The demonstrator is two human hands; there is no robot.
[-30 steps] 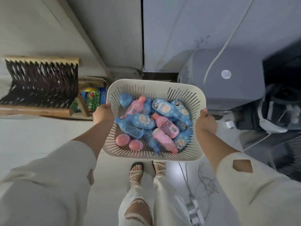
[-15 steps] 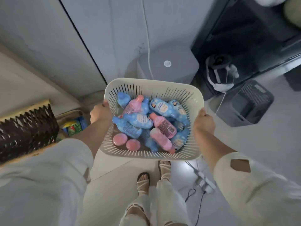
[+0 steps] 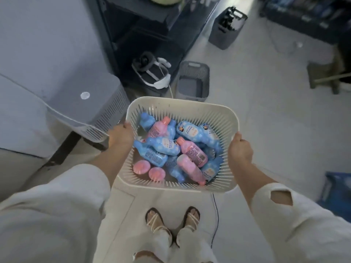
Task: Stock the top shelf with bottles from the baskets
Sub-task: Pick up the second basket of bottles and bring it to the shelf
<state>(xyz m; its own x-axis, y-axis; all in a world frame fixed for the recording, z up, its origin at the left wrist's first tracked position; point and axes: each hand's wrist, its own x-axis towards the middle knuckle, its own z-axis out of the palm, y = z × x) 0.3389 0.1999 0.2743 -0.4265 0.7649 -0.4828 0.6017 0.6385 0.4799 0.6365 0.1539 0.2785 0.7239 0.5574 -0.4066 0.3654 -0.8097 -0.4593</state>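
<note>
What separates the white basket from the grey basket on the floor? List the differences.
The white basket is held up by the left hand and right hand gripping its rim; the grey basket stands on the floor. The white basket is filled with blue and pink bottles; the grey basket shows only its bare bottom. Both are slatted plastic with rounded corners.

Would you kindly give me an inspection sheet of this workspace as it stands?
Surface: pale floor; top shelf not in view.
Job's things: white basket carried, holding jumbled blue and pink bottles.
Clutter: grey basket on floor.
Hands: left hand grips the white basket's left rim; right hand grips its right rim.
Cables: black cable on floor below the white basket.
Surroundings: grey unit at left, dark rack ahead.
</note>
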